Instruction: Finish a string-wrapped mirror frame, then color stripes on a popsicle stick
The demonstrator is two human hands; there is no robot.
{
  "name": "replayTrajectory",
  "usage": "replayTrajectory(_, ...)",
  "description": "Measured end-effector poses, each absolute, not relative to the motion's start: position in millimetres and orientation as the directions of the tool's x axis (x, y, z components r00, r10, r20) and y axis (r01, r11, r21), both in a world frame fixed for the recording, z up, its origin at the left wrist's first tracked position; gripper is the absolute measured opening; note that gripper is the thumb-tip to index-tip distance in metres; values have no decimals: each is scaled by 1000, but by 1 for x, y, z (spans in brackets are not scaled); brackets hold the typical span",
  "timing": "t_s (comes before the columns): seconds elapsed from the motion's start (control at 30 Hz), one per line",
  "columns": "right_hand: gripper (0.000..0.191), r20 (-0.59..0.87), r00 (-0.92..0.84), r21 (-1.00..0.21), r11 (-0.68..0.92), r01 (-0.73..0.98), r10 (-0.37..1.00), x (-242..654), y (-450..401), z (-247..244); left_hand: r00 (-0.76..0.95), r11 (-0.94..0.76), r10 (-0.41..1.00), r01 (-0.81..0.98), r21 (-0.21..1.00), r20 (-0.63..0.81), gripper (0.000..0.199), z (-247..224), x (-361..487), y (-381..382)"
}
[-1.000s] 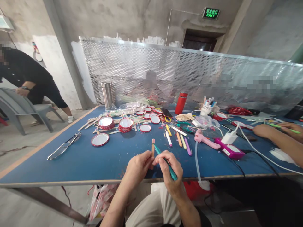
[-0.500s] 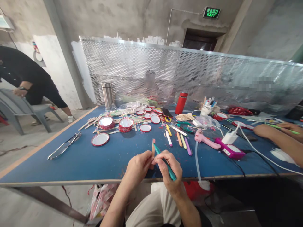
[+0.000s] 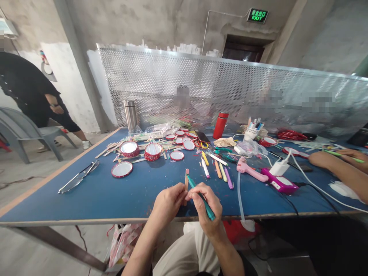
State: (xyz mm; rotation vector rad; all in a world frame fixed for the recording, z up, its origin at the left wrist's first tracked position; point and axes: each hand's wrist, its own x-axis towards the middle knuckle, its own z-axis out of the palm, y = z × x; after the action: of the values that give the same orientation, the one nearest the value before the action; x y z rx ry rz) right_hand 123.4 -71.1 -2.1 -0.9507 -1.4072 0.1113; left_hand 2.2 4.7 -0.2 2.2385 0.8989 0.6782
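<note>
Near the table's front edge, my left hand [image 3: 170, 199] pinches a wooden stick [image 3: 186, 184] that stands up between the fingers and has a pinkish tip. My right hand [image 3: 207, 203] is closed on a teal marker [image 3: 208, 210], whose point touches or nearly touches the stick just below that tip. The fingertips of both hands meet around the lower part of the stick. Beyond them lie a white-and-pink marker [image 3: 205, 168], an orange one [image 3: 218, 169] and a purple one [image 3: 229, 178].
Red-rimmed discs [image 3: 122, 169], loose sticks and scissors-like metal tongs [image 3: 79, 177] lie left on the blue table [image 3: 138, 199]. A red bottle [image 3: 220, 125] and steel flask [image 3: 130, 116] stand behind. Right are a pink glue gun [image 3: 250, 171], cables and another person's arm [image 3: 339, 172].
The marker's point has shifted very slightly at the stick; both hands keep their hold. At the far left, the person in black has straightened up somewhat and moved an arm off the chair.
</note>
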Motion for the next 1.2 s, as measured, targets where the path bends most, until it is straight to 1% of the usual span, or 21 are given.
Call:
replayTrajectory(0.4, 15, 767, 227, -624, 618, 478, 600, 123, -71, -2, 635, -578, 736, 406, 708, 236, 26, -2, 2, 5)
replayTrajectory(0.7, 16, 791, 291, -607, 627, 488, 539, 123, -70, -8, 640, -569, 737, 415, 710, 217, 27, 1, 2, 4)
replayTrajectory(0.83, 15, 789, 248, -606, 645, 466, 562, 123, -70, -5, 636, -571, 738, 409, 712, 227, 26, 0, 2, 4)
replayTrajectory(1.03, 13, 761, 230, -632, 613, 474, 607, 123, -71, 0, 626, -572, 744, 418, 706, 232, 25, -1, 2, 4)
replayTrajectory(1.1, 14, 758, 238, -634, 601, 486, 607, 123, -72, -1, 626, -573, 744, 420, 704, 232, 25, 0, 2, 4)
replayTrajectory(1.2, 16, 770, 280, -627, 601, 496, 573, 122, -72, -3, 636, -571, 738, 408, 713, 227, 26, 1, 1, 3)
